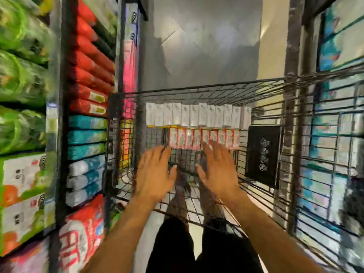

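Reaching into wire cart [262,196]: left hand [155,174] and right hand [216,170] both spread, fingers straight, holding nothing. Just beyond fingertips, row of red-and-white boxes [204,139] upright on cart floor; right fingertips overlap row, contact unclear in blur. Behind it, row of white boxes [197,115]. Black box [263,154] against right wall. Risk: uneven squeeze from ends buckles row, so boxes topple or knock white row.

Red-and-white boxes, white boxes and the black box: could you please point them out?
red-and-white boxes [197,137], head view, middle of row
white boxes [199,115], head view, middle of row
black box [263,154], head view, printed face
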### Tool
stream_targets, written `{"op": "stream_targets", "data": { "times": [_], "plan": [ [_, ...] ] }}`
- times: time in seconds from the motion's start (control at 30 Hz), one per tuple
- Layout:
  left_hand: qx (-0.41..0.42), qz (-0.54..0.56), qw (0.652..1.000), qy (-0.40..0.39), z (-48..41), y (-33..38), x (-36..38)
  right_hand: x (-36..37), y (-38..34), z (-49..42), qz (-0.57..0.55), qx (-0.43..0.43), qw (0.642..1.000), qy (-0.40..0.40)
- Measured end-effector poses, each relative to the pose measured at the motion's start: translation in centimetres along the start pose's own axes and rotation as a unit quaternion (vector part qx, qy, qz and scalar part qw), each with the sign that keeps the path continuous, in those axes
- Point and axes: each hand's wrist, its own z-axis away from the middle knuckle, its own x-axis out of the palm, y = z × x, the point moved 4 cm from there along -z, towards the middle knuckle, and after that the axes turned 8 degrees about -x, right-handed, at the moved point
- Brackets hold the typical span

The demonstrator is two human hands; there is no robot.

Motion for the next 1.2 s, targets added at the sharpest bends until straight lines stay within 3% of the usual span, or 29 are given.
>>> {"op": "stream_targets", "data": {
  "times": [0.37, 0.5, 0.6, 0.7, 0.83, 1.07, 1.2],
  "plan": [
    [-0.051, 0.049, 0.995, -0.063, -10.1, -4.0, 12.3, 11.0, 2.6, -10.1, -0.058, -0.010, 0.995, -0.077],
    [-0.102, 0.066, 0.988, -0.092, -12.6, -5.1, 15.1, 14.9, 2.2, -12.9, -0.030, -0.026, 0.995, -0.088],
    [-0.129, 0.114, 0.979, -0.113, -14.1, -5.9, 17.1, 17.0, 1.9, -14.1, -0.001, -0.026, 0.997, -0.066],
    [-0.165, 0.241, 0.947, -0.132, -15.5, -6.9, 19.6, 18.0, 1.8, -14.6, 0.028, -0.017, 0.999, -0.009],
    [-0.189, 0.334, 0.918, -0.095, -16.6, -7.5, 20.1, 18.8, 1.7, -14.9, 0.034, 0.000, 0.998, 0.051],
    [-0.234, 0.344, 0.905, -0.090, -16.6, -8.7, 20.1, 18.9, 1.4, -15.3, 0.047, -0.021, 0.994, 0.093],
    [-0.255, 0.324, 0.908, -0.077, -16.7, -8.5, 19.7, 18.5, 1.2, -15.7, 0.031, -0.004, 0.998, 0.050]
  ]
}}
